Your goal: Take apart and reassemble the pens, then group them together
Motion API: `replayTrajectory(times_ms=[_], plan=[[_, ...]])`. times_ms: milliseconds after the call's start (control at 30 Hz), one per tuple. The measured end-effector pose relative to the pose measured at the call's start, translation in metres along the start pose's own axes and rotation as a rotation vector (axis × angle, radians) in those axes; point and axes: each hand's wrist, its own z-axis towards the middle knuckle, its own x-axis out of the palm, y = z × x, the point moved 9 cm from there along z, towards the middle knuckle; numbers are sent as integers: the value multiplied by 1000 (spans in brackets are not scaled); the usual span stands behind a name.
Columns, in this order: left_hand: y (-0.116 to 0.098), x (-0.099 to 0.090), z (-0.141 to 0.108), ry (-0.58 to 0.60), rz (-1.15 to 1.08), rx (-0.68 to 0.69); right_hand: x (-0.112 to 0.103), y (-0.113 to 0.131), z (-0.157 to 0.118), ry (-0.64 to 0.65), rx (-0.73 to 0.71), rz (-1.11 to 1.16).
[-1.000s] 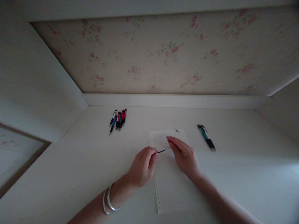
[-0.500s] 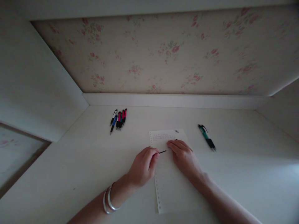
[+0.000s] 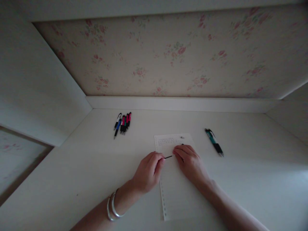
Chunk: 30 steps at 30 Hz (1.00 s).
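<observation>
My left hand (image 3: pixel 149 171) is closed, its thumb and forefinger pinching a thin dark rod (image 3: pixel 168 157) that looks like a pen refill. The rod points right, its far end just short of the other hand's fingertips. Curled over the upper part of a sheet of lined paper (image 3: pixel 178 199), my right hand (image 3: pixel 189 160) is closed too. A small dark end (image 3: pixel 183 144) pokes out above its fingers; the rest of that thing is hidden. Close beyond it, a small metallic piece (image 3: pixel 182 137), like a pen tip, lies on the sheet. Faint handwriting (image 3: pixel 168 140) runs across the paper's top.
Several click pens (image 3: pixel 123 124) with pink, blue, white and green bodies lie grouped at the back left. Two more pens (image 3: pixel 214 142), one of them green, rest side by side to the right. A low white ledge (image 3: pixel 178 104) borders the white desk (image 3: pixel 96 166) at the back.
Almost nothing differs. Both hands keep the same hold, and the whole view has shifted very slightly.
</observation>
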Motion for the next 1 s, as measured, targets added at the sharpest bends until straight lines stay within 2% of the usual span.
replayTrajectory(times_ms=[133, 300, 400, 567, 700, 800, 1000], plan=[[1, 1, 0, 9, -1, -10, -9, -7, -1, -98, 51, 105], [2, 1, -1, -1, 6, -19, -2, -27, -4, -114, 258, 378], [3, 0, -1, -14, 12, -26, 7, -28, -4, -66, 358, 627], [1, 1, 1, -8, 31, 22, 27, -17, -9, 32, 591, 1179], [-2, 2, 2, -8, 65, 44, 31, -7, -11, 42, 670, 1478], [-2, 0, 2, -23, 69, 25, 32, -4, -12, 34, 677, 1559], [-1, 2, 2, -7, 84, 33, 31, -15, -16, -47, 665, 1462]])
